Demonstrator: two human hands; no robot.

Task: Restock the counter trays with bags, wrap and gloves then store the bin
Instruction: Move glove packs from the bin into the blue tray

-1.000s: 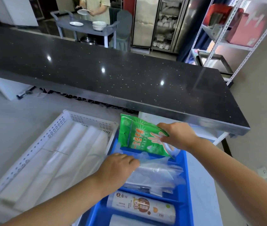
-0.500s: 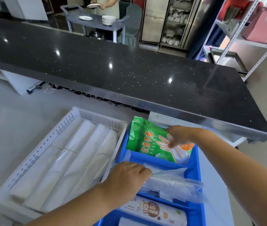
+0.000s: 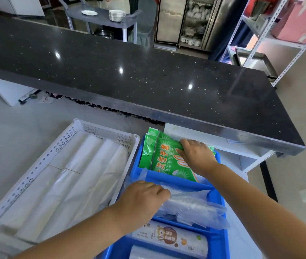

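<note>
Stretching across the whole upper view, a black speckled bench top point(image 3: 148, 75) is reflecting ceiling lights, with a pale lower bench point(image 3: 17, 139) beneath it carrying the trays; a grey trolley point(image 3: 101, 17) with plates and a metal shelving rack point(image 3: 271, 40) are standing behind. Restocking is judged well underway: the white perforated tray point(image 3: 41, 165) is already filled with white bag rolls point(image 3: 70, 184), and printed wrap rolls point(image 3: 170, 238) are lying in the near compartment of the blue tray point(image 3: 217, 200). Green glove packets point(image 3: 159, 157) are being pressed into the far compartment by the right hand point(image 3: 195, 156), fingers grasping them. Loose clear gloves point(image 3: 191, 206) are being held down by the left hand point(image 3: 142, 199). No bin is being shown; storing it is judged outstanding.
</note>
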